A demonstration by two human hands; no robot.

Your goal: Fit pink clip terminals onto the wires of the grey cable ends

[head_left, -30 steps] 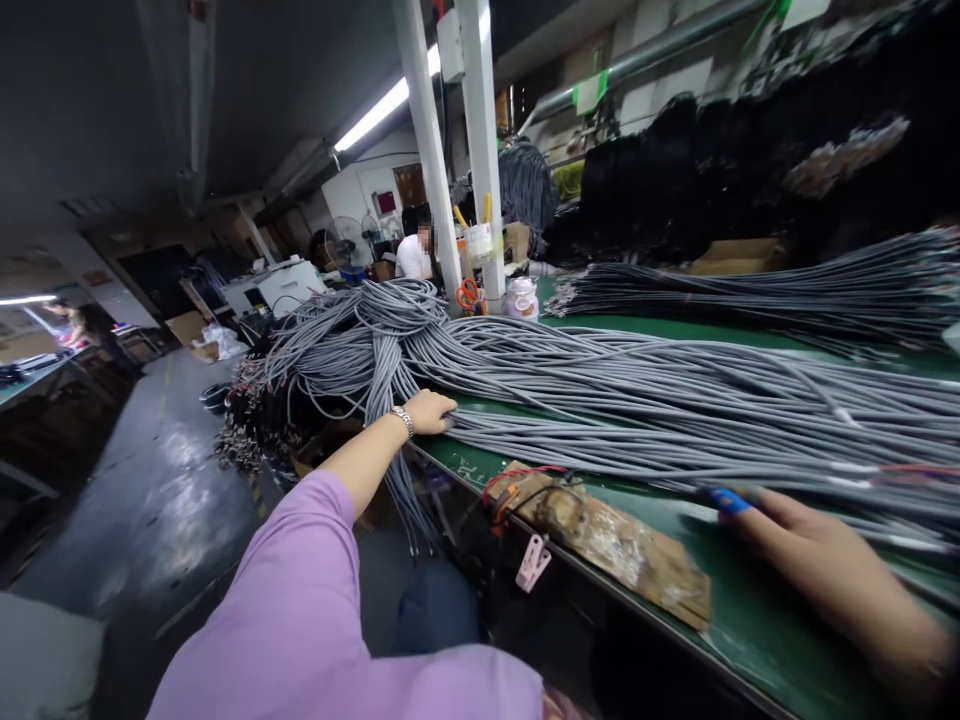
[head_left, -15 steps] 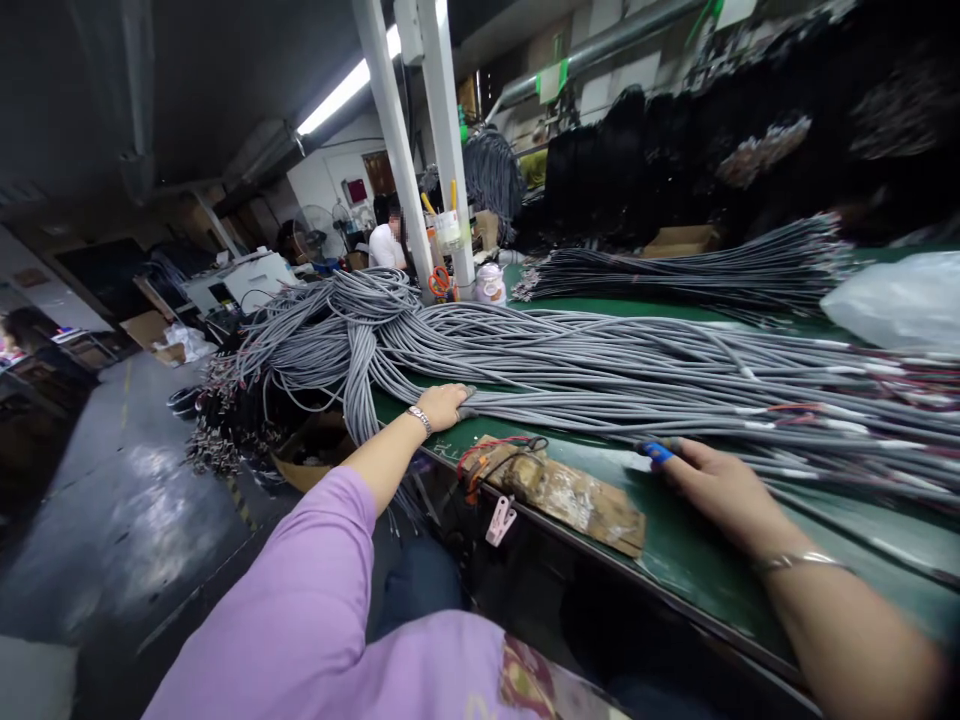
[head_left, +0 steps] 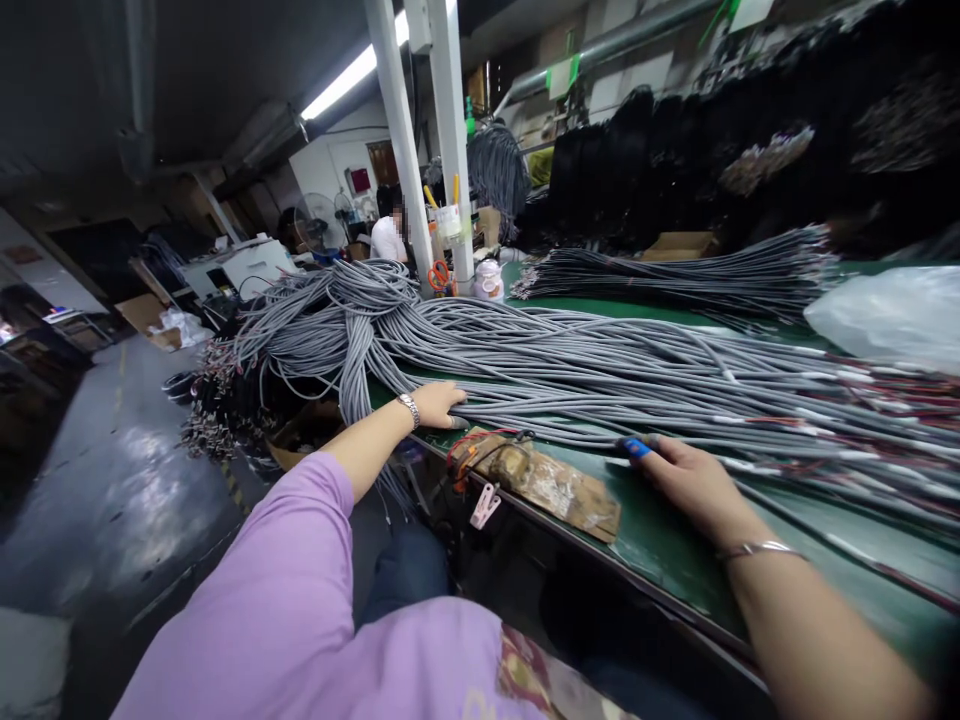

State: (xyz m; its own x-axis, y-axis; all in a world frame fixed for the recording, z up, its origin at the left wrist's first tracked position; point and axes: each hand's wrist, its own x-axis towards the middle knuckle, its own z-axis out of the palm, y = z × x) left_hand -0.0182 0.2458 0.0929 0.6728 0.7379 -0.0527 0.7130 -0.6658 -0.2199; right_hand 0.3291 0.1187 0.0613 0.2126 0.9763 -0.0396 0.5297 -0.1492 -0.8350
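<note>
A long thick bundle of grey cables (head_left: 600, 375) lies along the green table (head_left: 675, 550). My left hand (head_left: 439, 403), with a watch at the wrist, is closed on a few cables at the near edge of the bundle. My right hand (head_left: 686, 480) rests on the table beside the bundle, fingers curled towards the cables. One fingertip is wrapped in blue tape (head_left: 637, 448). What the right fingers hold, if anything, is hidden.
A worn brown board (head_left: 547, 480) with red wires and a pink clip (head_left: 484, 505) sits at the table's near edge. A second cable bundle (head_left: 675, 275), a clear plastic bag (head_left: 892, 315), white posts (head_left: 454, 150), scissors and cups lie behind. A person sits far off.
The view has swung a little to the right. My right hand has slid left along the bundle towards the board. My left hand stays on the cables.
</note>
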